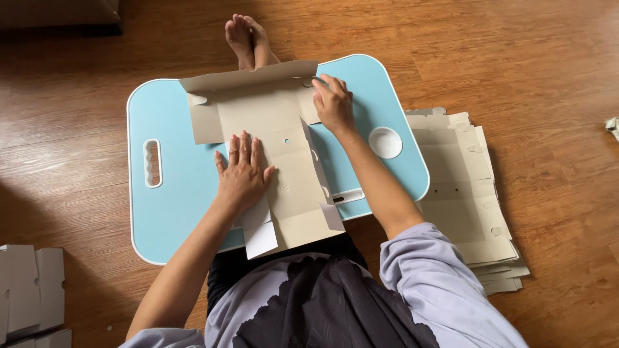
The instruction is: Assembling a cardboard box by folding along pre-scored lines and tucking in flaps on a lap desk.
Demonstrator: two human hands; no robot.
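Observation:
A flat grey cardboard box blank (287,145) lies on a light blue lap table (177,206). Its far flap (248,76) is folded up, and a right side flap stands partly raised. My left hand (242,171) presses flat, fingers together, on the blank's left middle panel. My right hand (333,103) rests on the far right part of the blank, fingertips touching the fold near the raised far flap. Neither hand grips anything.
A stack of flat grey cardboard blanks (467,193) lies on the wooden floor to the right of the table. More grey cardboard pieces (29,290) sit at the lower left. My bare feet (248,38) show beyond the table. The table has a handle slot (153,163) and a round cup recess (385,142).

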